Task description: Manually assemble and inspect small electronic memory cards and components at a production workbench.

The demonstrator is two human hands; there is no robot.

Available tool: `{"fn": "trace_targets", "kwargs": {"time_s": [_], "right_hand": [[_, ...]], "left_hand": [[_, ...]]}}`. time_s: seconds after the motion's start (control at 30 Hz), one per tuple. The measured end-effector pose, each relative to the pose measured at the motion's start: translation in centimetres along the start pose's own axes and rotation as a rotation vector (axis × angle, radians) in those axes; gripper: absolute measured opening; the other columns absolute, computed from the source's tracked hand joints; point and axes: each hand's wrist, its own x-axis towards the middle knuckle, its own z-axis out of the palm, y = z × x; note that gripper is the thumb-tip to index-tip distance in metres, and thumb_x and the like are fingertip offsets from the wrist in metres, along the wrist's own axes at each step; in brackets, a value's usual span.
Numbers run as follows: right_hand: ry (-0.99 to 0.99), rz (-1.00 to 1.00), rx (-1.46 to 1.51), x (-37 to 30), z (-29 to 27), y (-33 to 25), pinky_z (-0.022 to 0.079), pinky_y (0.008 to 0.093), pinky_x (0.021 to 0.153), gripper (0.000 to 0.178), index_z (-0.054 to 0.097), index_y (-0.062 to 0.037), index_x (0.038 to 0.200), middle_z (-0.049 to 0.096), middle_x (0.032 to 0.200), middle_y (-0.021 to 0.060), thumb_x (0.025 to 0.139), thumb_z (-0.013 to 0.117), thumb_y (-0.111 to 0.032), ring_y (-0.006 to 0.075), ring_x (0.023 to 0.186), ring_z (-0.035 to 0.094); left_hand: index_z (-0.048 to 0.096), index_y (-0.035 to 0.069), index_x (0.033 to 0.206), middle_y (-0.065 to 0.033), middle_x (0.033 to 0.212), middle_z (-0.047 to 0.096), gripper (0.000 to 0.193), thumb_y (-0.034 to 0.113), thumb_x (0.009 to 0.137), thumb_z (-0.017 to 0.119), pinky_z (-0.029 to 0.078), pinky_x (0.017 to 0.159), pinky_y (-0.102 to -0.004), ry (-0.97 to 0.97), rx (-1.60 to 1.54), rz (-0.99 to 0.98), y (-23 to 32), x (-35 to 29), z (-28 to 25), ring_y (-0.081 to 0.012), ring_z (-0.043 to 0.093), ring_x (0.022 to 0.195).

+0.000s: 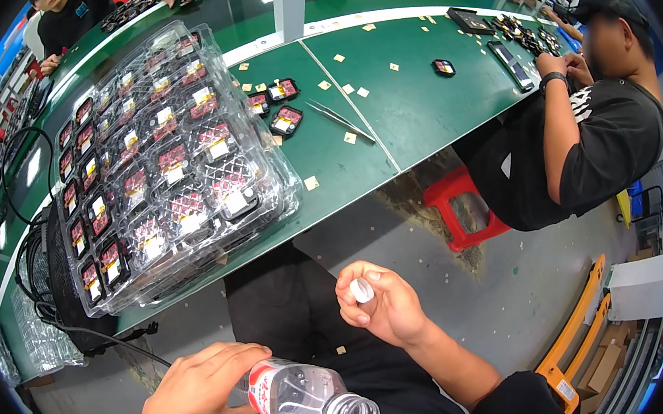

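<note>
My left hand (198,386) is wrapped round a clear plastic bottle (301,400) with a red and white label. The bottle lies tilted over my lap, its uncapped mouth pointing right. Whether liquid is inside I cannot tell for sure. Above and to the right of it, my right hand (385,308) holds a white bottle cap (361,290) in its curled fingers, apart from the bottle. On the table to the left, closest to my left hand, stands a stack of clear plastic trays (184,161) filled with small black parts that carry red, white and yellow labels.
Metal tweezers (340,120) and a few loose black parts (285,120) lie on the green table (415,79) among small paper bits. A co-worker (594,128) sits at the right near a red stool (467,208); another person (80,3) reaches in at the far left. Black cables (30,274) hang beside the trays.
</note>
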Motion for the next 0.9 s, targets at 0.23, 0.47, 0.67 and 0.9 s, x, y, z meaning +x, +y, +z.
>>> {"fn": "trace_targets", "kwargs": {"time_s": [0.23, 0.47, 0.67, 0.9], "right_hand": [[0.064, -0.009, -0.231, -0.3, -0.9, -0.3, 0.037, 0.0241, 0.056, 0.018, 0.059, -0.0014, 0.105, 0.051, 0.081, 0.0016, 0.105, 0.049, -0.016, 0.0088, 0.062, 0.044], [0.111, -0.089, -0.170, -0.1, -1.3, -0.3, 0.043, 0.0247, 0.062, 0.016, 0.059, -0.0028, 0.107, 0.057, 0.093, 0.0030, 0.106, 0.053, -0.017, 0.0105, 0.071, 0.054], [0.211, -0.146, -0.312, 0.4, -2.9, -0.2, 0.051, 0.0265, 0.072, 0.019, 0.062, -0.0031, 0.114, 0.062, 0.103, 0.0042, 0.106, 0.055, -0.019, 0.0104, 0.080, 0.058], [0.172, -0.110, -0.199, 0.9, -5.1, -0.5, 0.051, 0.0282, 0.071, 0.021, 0.062, -0.0034, 0.113, 0.063, 0.101, 0.0043, 0.106, 0.053, -0.021, 0.0115, 0.079, 0.059]], "left_hand": [[0.057, 0.002, 0.132, -0.0167, 0.125, 0.066, 0.071, 0.007, 0.066, 0.082, 0.053, 0.093, -0.0384, -0.009, 0.053, 0.011, -0.2, 0.6, 0.2, -0.0331, 0.065, 0.114], [0.055, 0.006, 0.123, -0.0148, 0.114, 0.068, 0.064, 0.021, 0.068, 0.086, 0.056, 0.084, -0.0447, -0.097, 0.182, -0.178, -0.6, 3.1, 1.6, -0.0367, 0.067, 0.103], [0.051, 0.000, 0.122, -0.0208, 0.110, 0.067, 0.062, 0.021, 0.074, 0.083, 0.056, 0.083, -0.0480, -0.203, 0.190, -0.263, -2.1, 5.8, 2.9, -0.0408, 0.067, 0.103], [0.053, -0.003, 0.124, -0.0259, 0.102, 0.070, 0.069, 0.025, 0.071, 0.086, 0.056, 0.082, -0.0478, -0.258, 0.221, -0.383, -3.2, 7.3, 3.6, -0.0433, 0.068, 0.096]]}}
